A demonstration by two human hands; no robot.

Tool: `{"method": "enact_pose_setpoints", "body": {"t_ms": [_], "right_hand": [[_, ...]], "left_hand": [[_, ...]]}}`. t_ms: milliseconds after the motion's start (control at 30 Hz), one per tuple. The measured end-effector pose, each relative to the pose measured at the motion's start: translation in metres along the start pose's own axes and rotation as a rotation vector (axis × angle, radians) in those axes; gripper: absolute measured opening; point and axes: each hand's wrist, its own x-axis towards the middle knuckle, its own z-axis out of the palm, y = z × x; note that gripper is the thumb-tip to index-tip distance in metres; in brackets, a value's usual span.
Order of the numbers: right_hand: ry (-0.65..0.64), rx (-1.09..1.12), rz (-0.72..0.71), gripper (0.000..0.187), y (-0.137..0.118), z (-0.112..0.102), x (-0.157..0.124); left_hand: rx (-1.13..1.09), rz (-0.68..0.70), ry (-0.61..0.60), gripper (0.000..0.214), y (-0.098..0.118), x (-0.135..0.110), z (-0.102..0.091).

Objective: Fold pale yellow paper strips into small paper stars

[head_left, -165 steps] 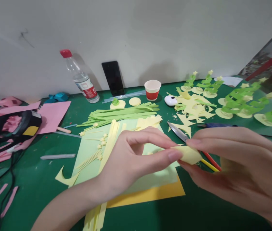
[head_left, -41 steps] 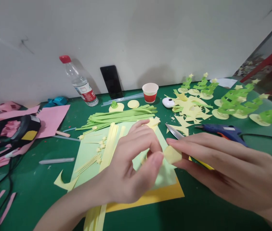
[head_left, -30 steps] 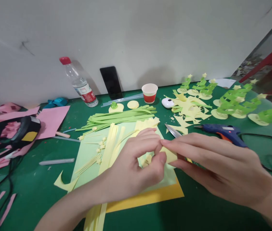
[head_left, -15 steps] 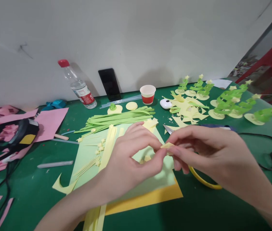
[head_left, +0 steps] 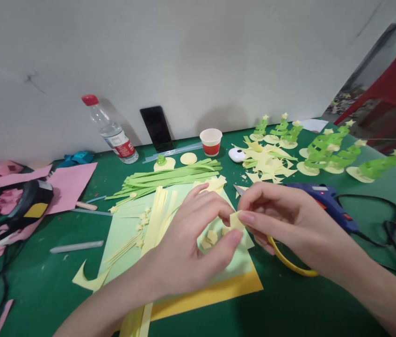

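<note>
Between thumb and fingers of my right hand (head_left: 289, 220) is a small pale-yellow folded piece of paper (head_left: 235, 220) with flat, angular sides. My left hand (head_left: 198, 234) has its thumb apart from its fingers, the fingertips right beside the piece's left edge. Below the left hand's gap lie several small folded paper pieces (head_left: 212, 236) on a pale-green sheet (head_left: 120, 234). Scissors with a yellow handle (head_left: 291, 264) lie under my right hand, which hides most of them. Long yellow paper strips (head_left: 154, 220) pass beside my left hand.
Behind the sheet are green strips (head_left: 169, 175), a paper cup (head_left: 211, 142), a phone (head_left: 156, 128) and a bottle (head_left: 115, 133). Paper scraps (head_left: 266, 161) and green spirals topped with stars (head_left: 327, 150) stand right. A blue glue gun (head_left: 319, 196) trails a black cable. Pink paper (head_left: 71, 185) lies left.
My left thumb has come away from the paper piece, which now shows a flat face in my right hand. The camera view has shifted slightly, showing more of the glue gun.
</note>
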Motion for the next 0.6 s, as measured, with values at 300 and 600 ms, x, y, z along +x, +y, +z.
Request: {"method": "enact_pose_setpoints", "body": {"t_ms": [300,600], "right_hand": [[-0.209,0.208,0.286,0.013,0.0016,-0.0049,0.0018],[-0.226,0.293,0.237,0.018,0.0039,-0.0087,0.0004]], "left_hand": [[0.097,0.049,-0.119,0.027,0.0031,0.0013,-0.0038],[0.013,-0.003,-0.084,0.025,0.0034,0.0012,-0.0010]]}}
